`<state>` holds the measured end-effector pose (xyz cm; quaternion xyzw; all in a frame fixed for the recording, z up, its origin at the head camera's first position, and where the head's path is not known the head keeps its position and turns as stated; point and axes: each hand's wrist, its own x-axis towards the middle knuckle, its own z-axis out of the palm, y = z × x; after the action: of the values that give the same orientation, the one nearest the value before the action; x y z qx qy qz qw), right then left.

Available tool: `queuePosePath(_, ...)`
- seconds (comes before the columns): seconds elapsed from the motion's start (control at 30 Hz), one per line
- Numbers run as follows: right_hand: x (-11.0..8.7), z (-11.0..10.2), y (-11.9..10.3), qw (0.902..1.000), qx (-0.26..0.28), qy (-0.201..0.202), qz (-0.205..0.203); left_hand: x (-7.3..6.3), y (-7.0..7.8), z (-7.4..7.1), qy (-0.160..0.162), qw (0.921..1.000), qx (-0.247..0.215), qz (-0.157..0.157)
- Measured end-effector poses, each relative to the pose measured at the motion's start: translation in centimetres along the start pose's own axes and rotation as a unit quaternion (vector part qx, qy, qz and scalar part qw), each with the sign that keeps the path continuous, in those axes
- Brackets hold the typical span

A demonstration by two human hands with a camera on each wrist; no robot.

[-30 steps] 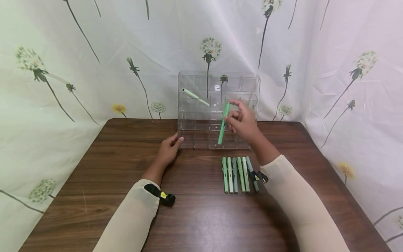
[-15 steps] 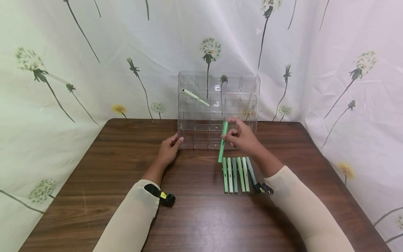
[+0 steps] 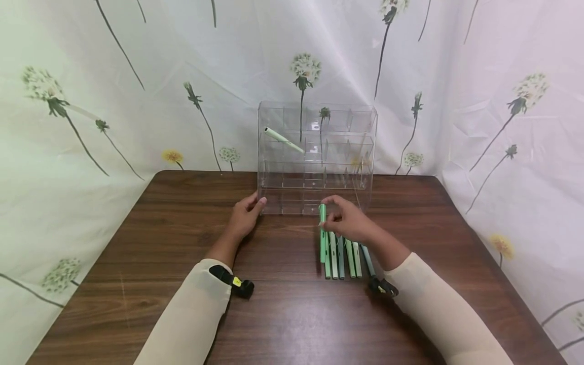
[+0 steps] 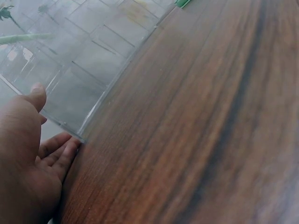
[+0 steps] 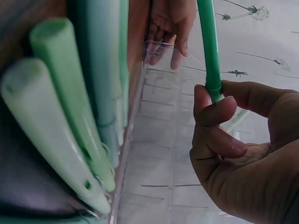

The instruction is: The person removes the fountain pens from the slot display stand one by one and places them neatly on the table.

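Observation:
A clear compartmented organizer (image 3: 292, 175) stands upright at the table's back. My left hand (image 3: 245, 218) holds its lower left corner, thumb at the front and fingers around the side edge. My right hand (image 3: 349, 220) pinches a bright green pen (image 3: 322, 248) near its clip end, clip end away from me, over the left end of a row of pens. In the right wrist view the green pen (image 5: 209, 44) sits between thumb and fingers. Several green, pale and blue-grey pens (image 3: 334, 261) lie side by side, their far ends partly hidden by my right hand.
A pale green pen (image 3: 284, 140) lies slanted in an upper left compartment of the organizer. The brown wooden table (image 3: 274, 324) meets a white flower-printed cloth (image 3: 219, 76) behind and at both sides. Wrist cameras on both arms sit just above the tabletop.
My right hand has come down and toward me with the green pen, from in front of the organizer to the row of pens. My left hand has stayed at the organizer's corner.

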<state>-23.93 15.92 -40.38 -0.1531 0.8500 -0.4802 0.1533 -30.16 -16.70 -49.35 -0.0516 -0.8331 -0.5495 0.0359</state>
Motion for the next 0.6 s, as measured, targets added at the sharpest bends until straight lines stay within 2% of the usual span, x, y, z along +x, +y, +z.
queuePosePath(0.23,0.2,1.0,1.0,0.9996,-0.020,-0.018,0.009,0.0,0.0,0.0,-0.003,1.0000,0.004,0.004)
queuePosePath(0.6,0.4,2.0,2.3,0.9994,-0.010,-0.034,0.006,0.1,-0.2,0.1,0.001,0.9999,0.013,-0.001)
